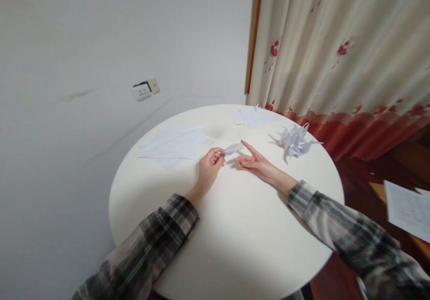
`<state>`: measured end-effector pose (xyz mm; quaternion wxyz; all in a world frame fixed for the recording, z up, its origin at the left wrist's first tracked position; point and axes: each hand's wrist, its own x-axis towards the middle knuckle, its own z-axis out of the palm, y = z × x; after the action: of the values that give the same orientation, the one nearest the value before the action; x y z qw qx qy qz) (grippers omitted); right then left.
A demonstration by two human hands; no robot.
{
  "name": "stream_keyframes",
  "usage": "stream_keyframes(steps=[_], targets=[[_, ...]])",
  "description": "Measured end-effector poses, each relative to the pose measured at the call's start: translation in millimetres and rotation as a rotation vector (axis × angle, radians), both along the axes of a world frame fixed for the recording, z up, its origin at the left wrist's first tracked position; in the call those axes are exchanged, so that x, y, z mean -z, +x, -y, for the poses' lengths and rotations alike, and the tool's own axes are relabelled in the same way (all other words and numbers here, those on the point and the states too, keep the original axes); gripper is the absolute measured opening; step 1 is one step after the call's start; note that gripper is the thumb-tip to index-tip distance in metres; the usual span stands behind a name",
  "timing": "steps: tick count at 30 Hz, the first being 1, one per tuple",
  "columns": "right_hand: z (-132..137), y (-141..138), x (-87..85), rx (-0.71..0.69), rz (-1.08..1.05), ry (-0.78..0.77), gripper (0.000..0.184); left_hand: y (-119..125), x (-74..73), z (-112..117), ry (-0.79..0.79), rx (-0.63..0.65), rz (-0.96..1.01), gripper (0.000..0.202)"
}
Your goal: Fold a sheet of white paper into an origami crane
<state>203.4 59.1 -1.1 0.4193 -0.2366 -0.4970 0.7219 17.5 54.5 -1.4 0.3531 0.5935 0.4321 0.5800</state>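
My left hand [208,165] pinches one end of a small folded white paper piece [232,148] just above the round white table [235,237]. My right hand [253,160] lies open beside it, fingers stretched toward the paper's other end, not holding anything. Both arms wear plaid sleeves. To the right of my right hand sits a heap of folded white paper figures [295,141].
A stack of flat white sheets [174,144] lies at the table's left back, and more sheets [251,115] at the far edge. A floral curtain [336,58] hangs behind the table. A wall socket [145,89] is on the left wall. Printed paper [406,210] rests on a wooden surface at right.
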Motion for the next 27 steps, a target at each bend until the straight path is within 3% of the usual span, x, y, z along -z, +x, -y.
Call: stream_keyframes(steps=[7, 18, 27], targets=[[0.2, -1.8, -1.3, -0.036, -0.028, 0.009, 0.077, 1.2, -2.6, 1.0, 0.013, 0.079, -0.07, 0.011], [-0.7, -1.4, 0.6, -0.023, -0.005, 0.017, 0.047, -0.5, 1.2, -0.8, -0.015, 0.084, -0.089, 0.019], [-2.7, -2.4, 0.7, 0.071, 0.01, 0.001, 0.021, 0.0, 1.4, 0.8, -0.006, 0.137, -0.147, 0.027]])
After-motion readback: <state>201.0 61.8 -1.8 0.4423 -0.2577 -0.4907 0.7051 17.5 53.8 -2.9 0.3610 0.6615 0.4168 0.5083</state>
